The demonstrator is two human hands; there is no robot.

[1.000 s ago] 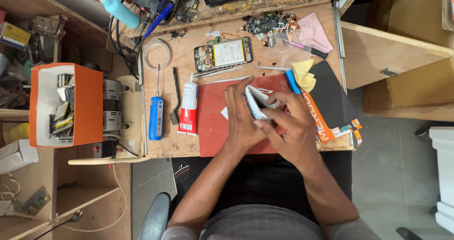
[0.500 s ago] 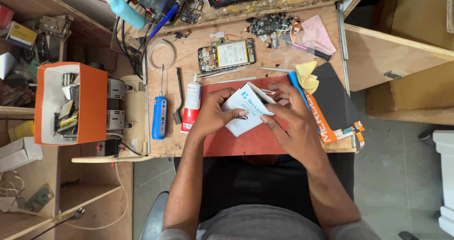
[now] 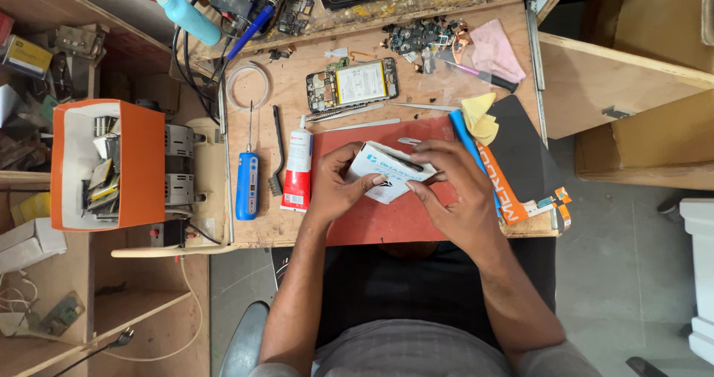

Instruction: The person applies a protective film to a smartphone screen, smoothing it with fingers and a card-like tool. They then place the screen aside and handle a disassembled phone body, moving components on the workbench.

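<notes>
White and flat, the small packet (image 3: 388,171) sits pinched between both hands above the red mat (image 3: 387,221), the left hand (image 3: 338,187) clamped on its left edge and the right hand (image 3: 454,187) closed on its right. Bare mat lies below the hands; a glue tube (image 3: 299,167) stands just left of the left hand, and a blue tool (image 3: 465,140) sits just beyond the right hand's knuckles.

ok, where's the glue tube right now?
Head view: the glue tube lies on the wooden bench left of the red mat, between the blue screwdriver and the left hand.
</notes>
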